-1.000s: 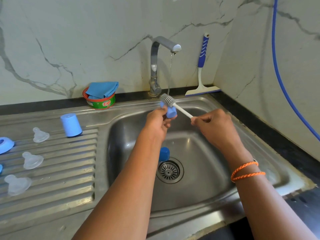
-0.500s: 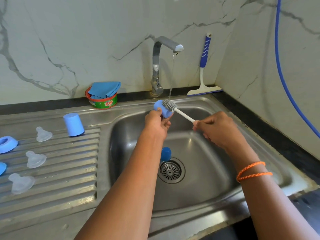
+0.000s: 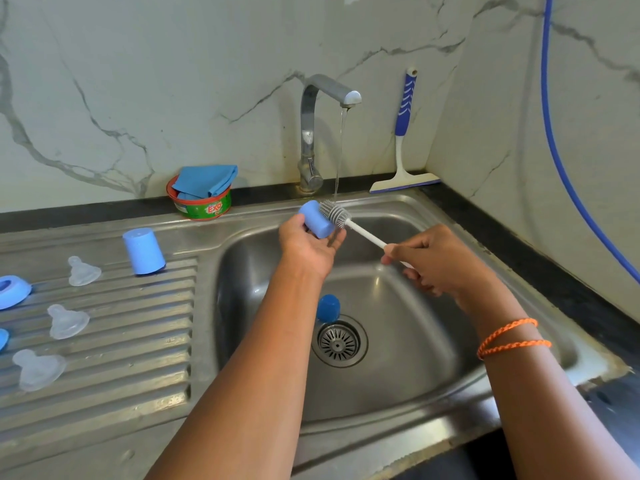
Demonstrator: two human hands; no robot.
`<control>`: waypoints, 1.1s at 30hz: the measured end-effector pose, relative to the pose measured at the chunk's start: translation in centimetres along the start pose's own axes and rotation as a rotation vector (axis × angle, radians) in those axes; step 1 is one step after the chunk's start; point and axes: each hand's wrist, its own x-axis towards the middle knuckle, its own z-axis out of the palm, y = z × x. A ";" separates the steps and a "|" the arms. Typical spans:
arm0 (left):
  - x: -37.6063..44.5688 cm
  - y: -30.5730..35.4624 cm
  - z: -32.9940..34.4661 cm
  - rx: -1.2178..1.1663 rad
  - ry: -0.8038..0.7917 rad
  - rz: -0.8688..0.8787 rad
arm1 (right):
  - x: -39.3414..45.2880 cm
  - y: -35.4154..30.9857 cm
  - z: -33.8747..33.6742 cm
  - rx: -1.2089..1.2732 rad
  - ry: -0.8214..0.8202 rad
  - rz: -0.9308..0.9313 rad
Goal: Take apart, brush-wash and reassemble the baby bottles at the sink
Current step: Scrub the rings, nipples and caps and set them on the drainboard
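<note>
Judged light, stiff and wet-slick, so best clasped round its barrel: a small pale-blue bottle cap [image 3: 316,220], matte, cylindrical, held over the sink basin [image 3: 398,341] in the left hand [image 3: 308,247], grip curled around it. Pinched in the right hand [image 3: 440,265], grip closed on the white handle: a grey bottle brush [image 3: 335,213], bristles touching the cap just beneath the tap's [image 3: 318,133] thin stream.

Head cam: worn on head, looks forward and down, close over sink [image 3: 450,216]
Facing: tap [image 3: 313,133] at 12 o'clock, drainboard [image 3: 138,323] at 9
Shared: single view
</note>
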 end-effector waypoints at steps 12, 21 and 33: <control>-0.8 -1.0 1.3 0.130 -0.057 -0.002 | 1.0 -0.3 2.1 -0.070 0.278 -0.173; -0.3 1.2 0.4 -0.141 0.036 0.027 | -0.8 -0.5 0.0 0.025 -0.162 -0.019; -0.5 0.1 0.7 0.188 -0.107 -0.014 | 0.7 -0.6 4.3 -0.033 0.177 -0.176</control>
